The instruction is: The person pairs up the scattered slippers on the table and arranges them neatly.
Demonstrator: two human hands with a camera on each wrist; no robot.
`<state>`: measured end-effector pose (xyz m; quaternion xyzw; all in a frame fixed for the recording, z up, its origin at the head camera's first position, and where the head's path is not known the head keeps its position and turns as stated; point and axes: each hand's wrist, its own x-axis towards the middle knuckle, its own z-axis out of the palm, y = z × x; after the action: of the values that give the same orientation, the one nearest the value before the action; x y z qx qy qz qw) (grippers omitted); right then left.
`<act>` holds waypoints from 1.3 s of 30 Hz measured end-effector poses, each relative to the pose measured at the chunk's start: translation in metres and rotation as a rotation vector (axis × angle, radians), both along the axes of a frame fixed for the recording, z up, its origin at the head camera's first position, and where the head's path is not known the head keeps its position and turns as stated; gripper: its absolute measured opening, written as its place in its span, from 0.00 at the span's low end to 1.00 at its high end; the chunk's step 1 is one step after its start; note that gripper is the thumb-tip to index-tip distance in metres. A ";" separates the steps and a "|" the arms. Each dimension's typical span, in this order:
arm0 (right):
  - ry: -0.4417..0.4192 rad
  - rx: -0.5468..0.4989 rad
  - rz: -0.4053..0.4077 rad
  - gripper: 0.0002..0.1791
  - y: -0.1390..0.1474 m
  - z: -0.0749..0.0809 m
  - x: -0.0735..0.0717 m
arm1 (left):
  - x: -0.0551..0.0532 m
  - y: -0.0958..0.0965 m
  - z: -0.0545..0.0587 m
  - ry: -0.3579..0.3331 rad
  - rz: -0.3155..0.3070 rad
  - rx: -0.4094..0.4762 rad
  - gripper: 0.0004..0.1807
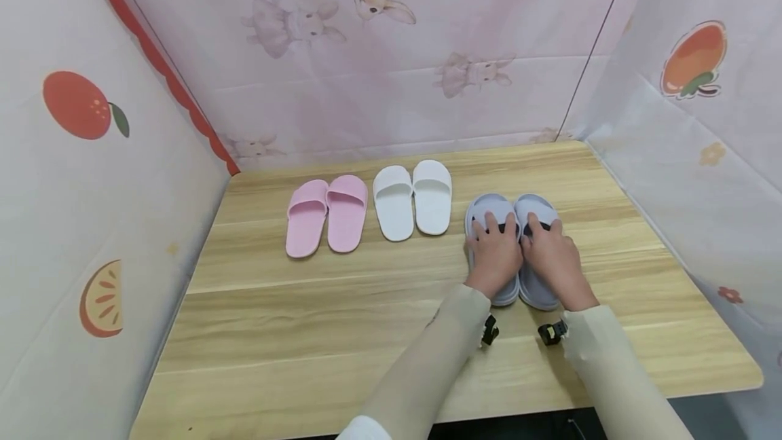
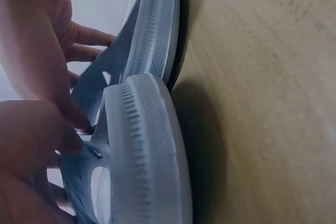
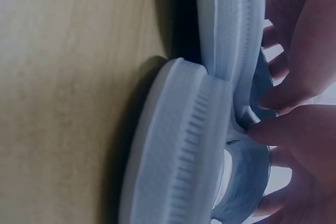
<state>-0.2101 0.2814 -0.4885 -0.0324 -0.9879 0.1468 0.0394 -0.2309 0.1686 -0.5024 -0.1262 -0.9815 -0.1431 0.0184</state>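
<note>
A pair of grey-blue slippers lies side by side on the right part of the table. My left hand (image 1: pixel 496 255) holds the left slipper (image 1: pixel 491 203) at its strap, fingers spread over the top. On the right slipper (image 1: pixel 534 203), my right hand (image 1: pixel 552 260) does the same. Both thumbs come together at the inner edges of the straps, as the left wrist view shows. There the thick ribbed sole of the left slipper (image 2: pixel 144 150) stands nearest. The right wrist view has the right slipper (image 3: pixel 173 156) in front, its inner edge against the other.
To the left, a white pair of slippers (image 1: pixel 394 212) and a pink pair of slippers (image 1: pixel 347 223) lie near the back of the wooden table (image 1: pixel 293 345). Printed cloth walls (image 1: pixel 366 100) enclose the back and both sides. A black wrist camera (image 1: pixel 552 333) hangs under the right sleeve.
</note>
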 end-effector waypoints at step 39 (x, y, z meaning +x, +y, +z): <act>-0.034 0.004 0.011 0.33 0.022 -0.003 -0.071 | -0.059 0.018 0.004 -0.077 0.013 -0.003 0.32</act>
<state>-0.2812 0.3030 -0.4915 -0.0295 -0.9888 0.1447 0.0219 -0.2896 0.1863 -0.4984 -0.1144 -0.9825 -0.1461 -0.0187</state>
